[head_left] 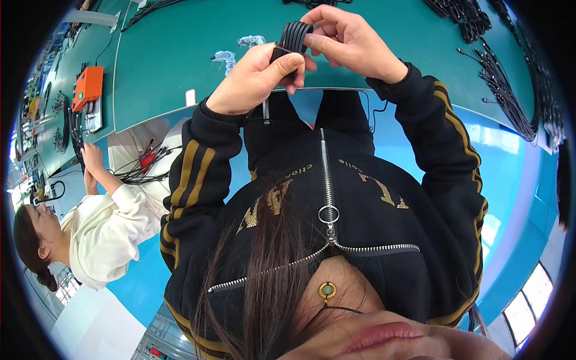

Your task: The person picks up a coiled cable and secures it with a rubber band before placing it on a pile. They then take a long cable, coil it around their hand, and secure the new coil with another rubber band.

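A coiled black cable (293, 37) is held up between my two hands, over the near edge of the green table (174, 66). My left hand (259, 78) wraps round the coil's lower left side, thumb lying across it. At the coil's upper right, my right hand (345, 42) pinches with thumb and fingers; what lies between those fingertips is partly hidden. The loops sit side by side in a tight bundle. Two small crumpled clear plastic pieces, one nearer (225, 60) and one farther (251, 41), rest on the table just left of the coil.
Straight black cables (504, 90) lie in a bundle at the right, with several coiled cables (468, 15) beyond them. An orange device (88, 87) stands at the left. A co-worker in a white top (114, 222) handles black cables there. A white label-like piece (190, 98) sits at the table edge.
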Motion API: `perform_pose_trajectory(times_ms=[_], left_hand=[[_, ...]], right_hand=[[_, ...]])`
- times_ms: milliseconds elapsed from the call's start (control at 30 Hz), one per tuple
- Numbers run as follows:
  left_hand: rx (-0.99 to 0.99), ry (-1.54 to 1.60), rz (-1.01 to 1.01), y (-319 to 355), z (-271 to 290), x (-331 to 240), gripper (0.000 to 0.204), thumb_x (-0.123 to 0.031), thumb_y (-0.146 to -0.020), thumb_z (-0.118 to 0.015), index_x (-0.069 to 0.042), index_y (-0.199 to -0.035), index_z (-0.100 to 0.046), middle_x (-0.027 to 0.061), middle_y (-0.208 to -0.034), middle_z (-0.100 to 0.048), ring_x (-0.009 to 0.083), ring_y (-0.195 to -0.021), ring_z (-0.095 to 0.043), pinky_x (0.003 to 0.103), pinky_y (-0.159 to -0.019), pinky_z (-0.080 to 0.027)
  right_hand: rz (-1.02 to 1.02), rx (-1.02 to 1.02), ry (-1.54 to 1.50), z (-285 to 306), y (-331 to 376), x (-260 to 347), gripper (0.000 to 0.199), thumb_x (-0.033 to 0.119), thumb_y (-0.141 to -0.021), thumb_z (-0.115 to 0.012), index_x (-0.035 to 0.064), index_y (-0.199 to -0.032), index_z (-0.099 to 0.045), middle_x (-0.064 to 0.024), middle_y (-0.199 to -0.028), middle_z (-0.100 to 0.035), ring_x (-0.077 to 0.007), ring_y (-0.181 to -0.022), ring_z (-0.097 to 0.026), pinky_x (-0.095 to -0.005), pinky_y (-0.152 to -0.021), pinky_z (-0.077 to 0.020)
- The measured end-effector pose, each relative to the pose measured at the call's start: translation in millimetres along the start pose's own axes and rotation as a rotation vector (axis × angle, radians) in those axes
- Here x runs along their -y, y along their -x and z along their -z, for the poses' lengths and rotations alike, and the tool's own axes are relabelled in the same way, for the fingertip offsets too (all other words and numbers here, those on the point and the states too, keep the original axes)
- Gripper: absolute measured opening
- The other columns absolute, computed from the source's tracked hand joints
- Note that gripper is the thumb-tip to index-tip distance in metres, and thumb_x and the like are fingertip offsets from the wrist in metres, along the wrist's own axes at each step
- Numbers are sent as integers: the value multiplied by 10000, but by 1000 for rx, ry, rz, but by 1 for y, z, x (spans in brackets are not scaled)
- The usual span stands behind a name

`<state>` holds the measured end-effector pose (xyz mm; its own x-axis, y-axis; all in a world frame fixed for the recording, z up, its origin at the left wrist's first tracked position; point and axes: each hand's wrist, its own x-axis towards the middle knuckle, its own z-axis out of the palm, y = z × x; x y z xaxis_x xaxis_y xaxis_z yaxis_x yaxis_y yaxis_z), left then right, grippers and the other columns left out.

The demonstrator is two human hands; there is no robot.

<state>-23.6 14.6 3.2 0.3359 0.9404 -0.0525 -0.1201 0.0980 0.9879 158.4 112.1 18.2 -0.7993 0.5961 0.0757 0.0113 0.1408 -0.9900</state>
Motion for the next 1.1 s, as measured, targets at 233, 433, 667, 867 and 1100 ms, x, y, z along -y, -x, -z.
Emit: perform_pose_trajectory(times_ms=[233,433,667,867,1100], left_hand=[[-13,-103,-1,-2,-1,3,290,-245,-979,-491,26,-1031,-580,13,-772,-572,81,-669,-534,218,-646,-475],[-34,-182,-26,-6,1,7,266,-245,-977,-495,7,-978,-580,8,-763,-569,72,-667,-530,218,-623,-465],[-24,-176,2,-8,1,10,256,-238,-977,-498,9,-972,-563,17,-786,-566,82,-684,-525,224,-627,-459],[-35,-66,57,-9,4,8,260,-244,-971,-510,5,-939,-573,30,-824,-589,87,-712,-560,230,-655,-489],[-193,247,64,-6,-9,9,268,-223,-961,-532,24,-1048,-587,75,-987,-608,152,-876,-625,316,-840,-533]], right_hand=[[-55,-129,253,-5,-1,-8,131,131,-886,-602,14,-845,-558,-19,-653,-600,-44,-507,-509,-176,-451,-384],[-62,-131,322,-5,-5,-19,136,116,-876,-601,7,-813,-549,-9,-623,-578,-46,-492,-509,-183,-442,-382],[-299,-94,149,-2,-8,-13,96,87,-877,-578,1,-846,-549,-3,-628,-569,-54,-510,-525,-196,-460,-398],[88,-103,403,-1,-15,7,83,36,-798,-545,-8,-861,-573,-125,-667,-600,-205,-586,-597,-308,-538,-457],[336,-151,509,4,-17,-10,121,29,-768,-541,-3,-882,-567,-184,-709,-579,-344,-625,-589,-345,-554,-460]])
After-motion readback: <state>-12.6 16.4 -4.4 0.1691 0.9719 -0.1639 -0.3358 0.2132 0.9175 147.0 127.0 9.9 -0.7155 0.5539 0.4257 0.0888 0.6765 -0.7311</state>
